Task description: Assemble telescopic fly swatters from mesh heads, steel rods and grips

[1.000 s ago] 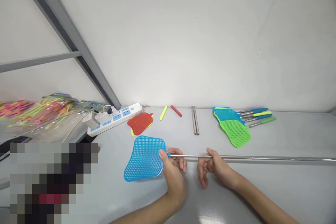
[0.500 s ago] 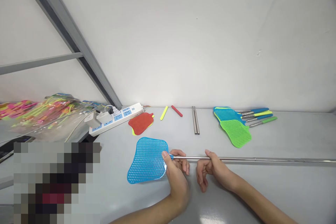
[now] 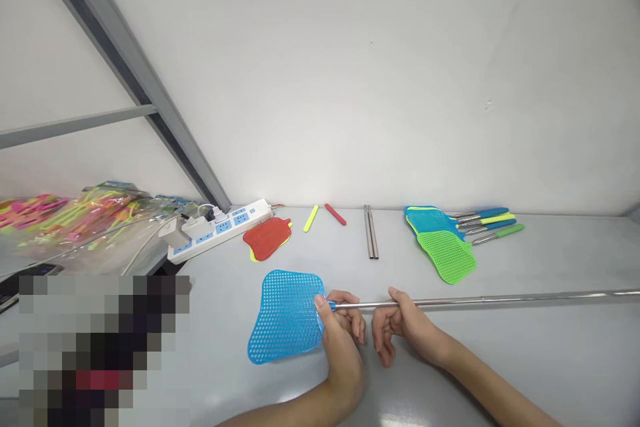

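Note:
A blue fly swatter (image 3: 287, 317) with a perforated head and a long, drawn-out metal rod (image 3: 460, 301) lies across both hands, its head to the left. My left hand (image 3: 343, 333) is closed around the neck, thumb on the lower right corner of the head and fingers beneath. My right hand (image 3: 405, 323) pinches the rod a little further right, thumb on top and the other fingers curled under. The rod's far end runs out of view on the right.
At the back right lies a pile of fly swatters, a green one (image 3: 445, 257) on top. Two metal tubes (image 3: 371, 233), a red handle (image 3: 335, 214), a yellow handle (image 3: 311, 218) and a red swatter head (image 3: 267, 239) lie along the wall. A power strip (image 3: 220, 230) stands at left.
The swatter has tilted slightly: its head has moved a little down and right, while the rod's right side has risen. Both hands keep their hold.

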Demonstrator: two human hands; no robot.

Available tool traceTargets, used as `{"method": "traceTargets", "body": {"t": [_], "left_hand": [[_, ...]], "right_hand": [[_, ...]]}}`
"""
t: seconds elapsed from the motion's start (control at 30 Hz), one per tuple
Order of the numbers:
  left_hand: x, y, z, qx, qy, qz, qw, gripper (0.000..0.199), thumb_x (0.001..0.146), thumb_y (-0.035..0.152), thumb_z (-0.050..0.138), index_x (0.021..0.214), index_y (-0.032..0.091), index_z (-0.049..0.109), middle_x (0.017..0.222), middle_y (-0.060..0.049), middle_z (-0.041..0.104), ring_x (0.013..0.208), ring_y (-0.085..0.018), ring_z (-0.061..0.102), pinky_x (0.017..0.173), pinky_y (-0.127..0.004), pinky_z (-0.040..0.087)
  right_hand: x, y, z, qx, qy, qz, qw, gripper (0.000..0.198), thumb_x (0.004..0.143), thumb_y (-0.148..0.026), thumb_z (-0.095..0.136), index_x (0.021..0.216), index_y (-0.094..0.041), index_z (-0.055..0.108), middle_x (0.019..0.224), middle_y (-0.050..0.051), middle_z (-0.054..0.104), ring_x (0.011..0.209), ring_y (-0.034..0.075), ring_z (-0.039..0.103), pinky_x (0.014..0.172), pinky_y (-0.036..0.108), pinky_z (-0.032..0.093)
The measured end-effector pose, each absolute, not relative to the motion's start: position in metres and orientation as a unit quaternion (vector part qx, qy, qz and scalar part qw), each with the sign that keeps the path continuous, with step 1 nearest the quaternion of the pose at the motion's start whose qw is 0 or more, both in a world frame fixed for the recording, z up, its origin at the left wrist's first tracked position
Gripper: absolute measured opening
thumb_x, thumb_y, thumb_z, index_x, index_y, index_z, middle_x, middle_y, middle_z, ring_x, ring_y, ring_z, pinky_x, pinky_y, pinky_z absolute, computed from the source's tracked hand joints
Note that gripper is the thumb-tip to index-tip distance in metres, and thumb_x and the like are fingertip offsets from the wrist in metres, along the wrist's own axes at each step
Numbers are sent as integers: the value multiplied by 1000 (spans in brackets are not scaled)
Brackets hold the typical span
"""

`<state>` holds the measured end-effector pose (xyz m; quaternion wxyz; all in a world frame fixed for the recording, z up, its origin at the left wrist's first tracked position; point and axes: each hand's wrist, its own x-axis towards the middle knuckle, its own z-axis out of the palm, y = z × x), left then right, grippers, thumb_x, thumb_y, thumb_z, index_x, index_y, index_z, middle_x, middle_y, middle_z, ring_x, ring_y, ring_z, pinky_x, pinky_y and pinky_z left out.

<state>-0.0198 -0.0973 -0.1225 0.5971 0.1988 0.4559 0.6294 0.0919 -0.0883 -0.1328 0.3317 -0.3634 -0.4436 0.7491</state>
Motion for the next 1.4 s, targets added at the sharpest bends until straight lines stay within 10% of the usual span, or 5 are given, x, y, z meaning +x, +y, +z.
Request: {"method": "traceTargets", "body": {"t": [1.4], "left_hand": [[-23, -72, -112, 293, 413, 597, 623, 38, 76, 55, 36, 70, 18, 42, 40, 9, 26, 34, -4, 24, 39, -17, 20]], "right_hand": [[103, -77, -121, -403, -317, 685, 518, 39, 78, -47, 40, 65, -14, 56, 47, -1, 45, 41, 8, 41, 40, 20, 32]]}}
